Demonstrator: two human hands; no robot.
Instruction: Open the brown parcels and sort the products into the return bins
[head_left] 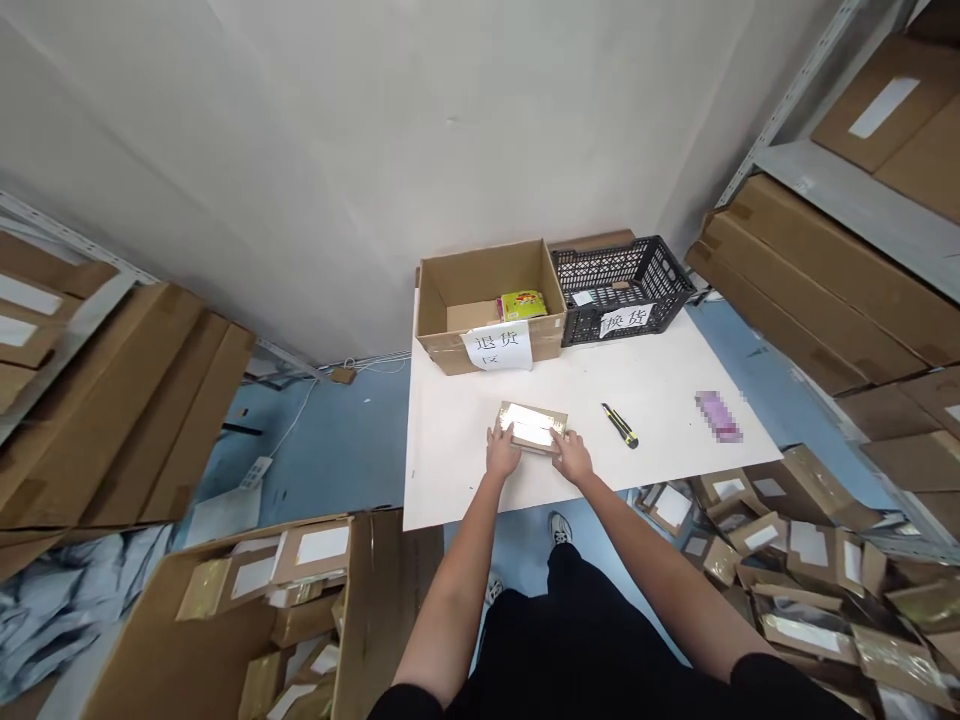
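Observation:
A small flat cardboard parcel (534, 424) with glossy tape and a white label lies on the white table (465, 470). My left hand (501, 452) grips its near left corner, fingers curled on the edge. On the near right corner rests my right hand (572, 456), holding that side. Both hands keep the parcel flat on the tabletop.
A yellow-black utility knife (620, 425) and a blurred purple item (718, 416) lie to the right. At the table's back stand an open cardboard box (487, 300) and a black plastic crate (619, 288), both labelled. Cartons of parcels sit on the floor left (247, 610) and right (795, 560).

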